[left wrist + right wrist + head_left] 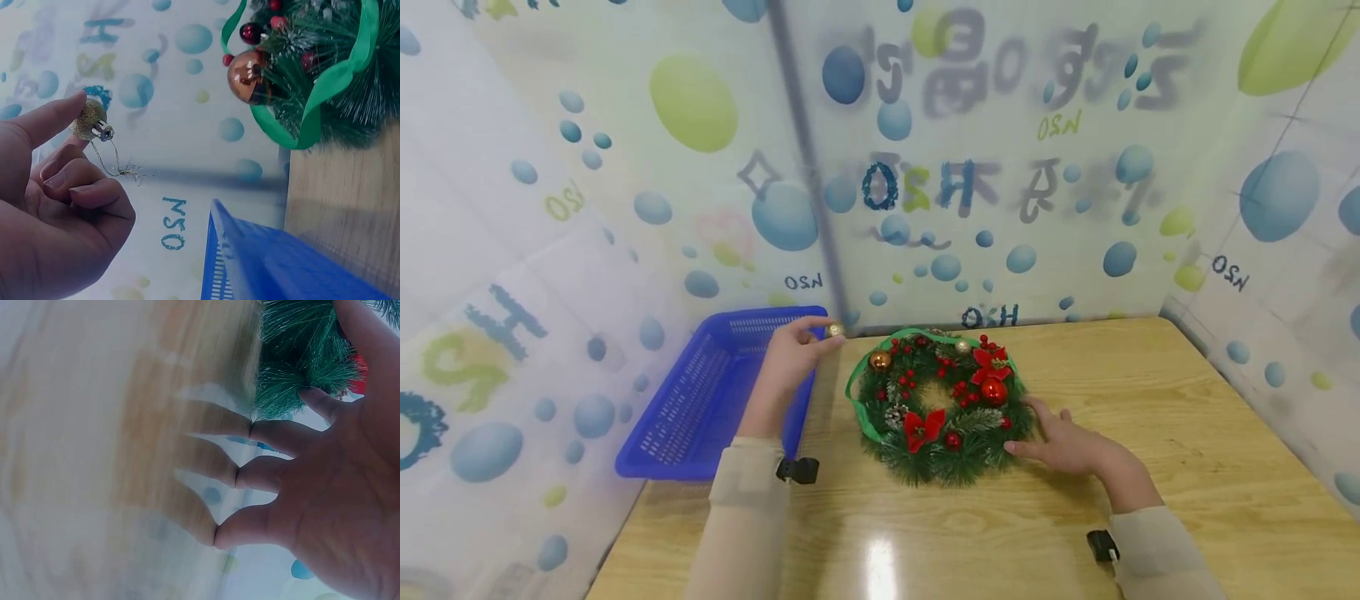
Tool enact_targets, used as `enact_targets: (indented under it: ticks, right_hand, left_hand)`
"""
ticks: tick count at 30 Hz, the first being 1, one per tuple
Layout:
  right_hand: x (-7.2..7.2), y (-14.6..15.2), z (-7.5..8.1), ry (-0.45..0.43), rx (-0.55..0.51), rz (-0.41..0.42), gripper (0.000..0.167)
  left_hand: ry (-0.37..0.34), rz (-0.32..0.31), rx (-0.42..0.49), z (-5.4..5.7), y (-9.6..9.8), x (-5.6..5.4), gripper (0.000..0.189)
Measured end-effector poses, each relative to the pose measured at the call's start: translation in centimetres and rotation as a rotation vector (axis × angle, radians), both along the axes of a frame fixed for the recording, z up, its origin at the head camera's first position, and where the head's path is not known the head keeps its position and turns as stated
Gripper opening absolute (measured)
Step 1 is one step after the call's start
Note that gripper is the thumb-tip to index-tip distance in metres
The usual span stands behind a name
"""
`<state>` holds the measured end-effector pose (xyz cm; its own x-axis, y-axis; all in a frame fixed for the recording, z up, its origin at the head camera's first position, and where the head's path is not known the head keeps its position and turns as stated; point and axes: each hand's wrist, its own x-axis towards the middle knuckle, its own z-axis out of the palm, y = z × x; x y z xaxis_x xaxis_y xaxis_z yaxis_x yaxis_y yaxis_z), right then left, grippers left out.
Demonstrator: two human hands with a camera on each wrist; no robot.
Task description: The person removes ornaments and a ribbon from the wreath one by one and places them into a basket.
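Note:
Between thumb and fingertips, my left hand (792,354) pinches a small gold glitter ball ornament (89,120), raised near the basket's far right corner. A silver cap and a loose thread hang from the ball in the left wrist view. The green Christmas wreath (977,425) lies flat on the table, dressed with red flowers, berries, a pinecone and baubles. A green ribbon (859,408) loops along its left and top side. My right hand (1067,446) is at the wreath's right edge, fingers spread, with fingertips down on the tabletop in the right wrist view.
A blue plastic basket (662,471) stands at the table's left side, under my left forearm. The wooden table (1210,467) backs onto a white curtain (1037,292) printed with blue and green dots. Curtains also hang at both sides.

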<state>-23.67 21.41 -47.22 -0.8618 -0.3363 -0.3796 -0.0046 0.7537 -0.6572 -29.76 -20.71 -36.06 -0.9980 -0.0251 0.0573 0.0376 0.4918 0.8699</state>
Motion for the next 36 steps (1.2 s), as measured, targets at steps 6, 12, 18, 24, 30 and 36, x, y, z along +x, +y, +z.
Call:
enact_targets:
  ticks: [6, 12, 18, 24, 30, 36]
  right_hand:
    - [0.0, -0.1, 0.0, -0.004, -0.007, 0.002, 0.109]
    - [0.1, -0.3, -0.1, 0.007, -0.006, 0.011, 0.105]
    - [0.0, -0.2, -0.2, 0.019, 0.008, 0.018, 0.104]
    - [-0.1, 0.0, -0.4, 0.029, 0.0, 0.011, 0.103]
    - [-0.2, -0.1, -0.4, 0.046, 0.007, 0.005, 0.104]
    - [-0.1, -0.4, -0.3, 0.043, 0.008, 0.014, 0.107]
  left_hand:
    - [-0.015, 0.027, 0.019, 0.5, -1.6, -0.2, 0.043]
    - [-0.038, 0.069, 0.018, 0.9, -3.6, -0.7, 0.049]
    - [-0.095, 0.097, 0.028, 1.5, -6.1, -1.6, 0.06]
    - [-0.127, 0.119, 0.021, 0.7, -9.1, -2.8, 0.059]
    - [-0.222, 0.106, 0.115, -0.2, -11.7, -3.4, 0.06]
    - [-0.258, 0.115, 0.069, -2.9, -14.1, -3.6, 0.062]
